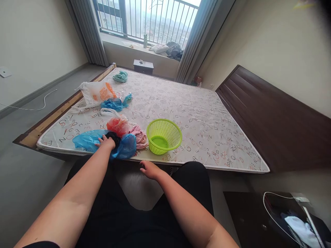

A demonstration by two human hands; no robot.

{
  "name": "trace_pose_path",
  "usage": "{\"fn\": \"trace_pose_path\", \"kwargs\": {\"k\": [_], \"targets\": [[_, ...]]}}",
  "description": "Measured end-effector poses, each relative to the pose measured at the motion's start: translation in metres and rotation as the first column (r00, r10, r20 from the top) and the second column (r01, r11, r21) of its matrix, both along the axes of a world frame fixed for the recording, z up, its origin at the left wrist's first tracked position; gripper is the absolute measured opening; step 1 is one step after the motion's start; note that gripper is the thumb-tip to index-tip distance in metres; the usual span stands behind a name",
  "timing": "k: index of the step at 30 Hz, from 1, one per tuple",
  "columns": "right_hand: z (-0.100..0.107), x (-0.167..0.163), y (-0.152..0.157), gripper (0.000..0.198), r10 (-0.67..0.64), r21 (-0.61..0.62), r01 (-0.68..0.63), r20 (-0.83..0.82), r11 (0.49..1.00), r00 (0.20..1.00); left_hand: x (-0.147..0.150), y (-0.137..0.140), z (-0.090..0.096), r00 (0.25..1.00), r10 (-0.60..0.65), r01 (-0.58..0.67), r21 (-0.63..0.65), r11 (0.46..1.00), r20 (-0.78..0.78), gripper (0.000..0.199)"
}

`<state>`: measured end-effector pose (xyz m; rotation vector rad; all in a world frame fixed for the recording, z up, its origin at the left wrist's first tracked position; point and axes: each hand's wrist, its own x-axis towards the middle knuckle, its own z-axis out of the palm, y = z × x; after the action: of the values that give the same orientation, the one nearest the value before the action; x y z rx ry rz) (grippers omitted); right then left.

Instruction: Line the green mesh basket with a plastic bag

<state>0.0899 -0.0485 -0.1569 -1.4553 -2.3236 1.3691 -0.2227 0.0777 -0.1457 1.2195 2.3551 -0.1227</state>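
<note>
My left hand (106, 142) is on a dark bundle of black cloth (116, 138), its outer fingers spread over a blue plastic bag (88, 140). The thumb side is largely hidden by the cloth, which it appears to grip. Another blue bag (127, 146) bulges just right of it. Behind lies a white-and-red plastic bag (117, 125), beside a pink knitted cloth (139, 137). My right hand (150, 169) hovers before the mattress edge, empty, its fingers loosely apart. Close beyond it stands a green mesh basket (164, 136), with nothing visible inside.
Farther along the mattress (201, 113) are a white bag with orange print (98, 93), a crumpled blue bag (113, 104) and a teal cloth (120, 76). A wooden bed rail (69, 103) runs left. The dark headboard (271, 127) rises right, with a dark nightstand (240, 210) nearer me.
</note>
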Motion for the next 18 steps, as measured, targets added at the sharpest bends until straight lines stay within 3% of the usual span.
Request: {"fn": "trace_pose_path", "kwargs": {"k": [3, 7, 9, 14, 18], "targets": [[0.001, -0.001, 0.000, 0.043, 0.025, 0.004, -0.025, 0.011, 1.000, 1.000, 0.005, 0.000, 0.011, 1.000, 0.022, -0.020, 0.095, 0.995, -0.014, 0.080], [0.003, -0.002, 0.001, 0.039, 0.034, 0.006, -0.034, 0.020, 0.999, 0.999, 0.015, -0.002, 0.025, 0.982, -0.186, 0.185, 0.323, 0.928, -0.027, 0.071], [0.004, -0.002, 0.001, 0.038, 0.031, 0.001, -0.031, 0.018, 1.000, 0.999, 0.014, -0.001, 0.026, 0.968, -0.251, 0.243, 0.344, 0.907, -0.024, 0.070], [0.000, -0.001, 0.000, 0.036, 0.030, 0.009, -0.030, 0.011, 1.000, 1.000, 0.001, -0.003, 0.009, 0.958, -0.240, 0.230, 0.082, 0.970, 0.157, 0.124], [-0.003, -0.002, -0.001, 0.033, 0.036, 0.002, -0.036, 0.018, 0.999, 0.999, 0.005, -0.009, -0.007, 0.924, -0.301, 0.323, -0.060, 0.944, 0.236, 0.128]]}}
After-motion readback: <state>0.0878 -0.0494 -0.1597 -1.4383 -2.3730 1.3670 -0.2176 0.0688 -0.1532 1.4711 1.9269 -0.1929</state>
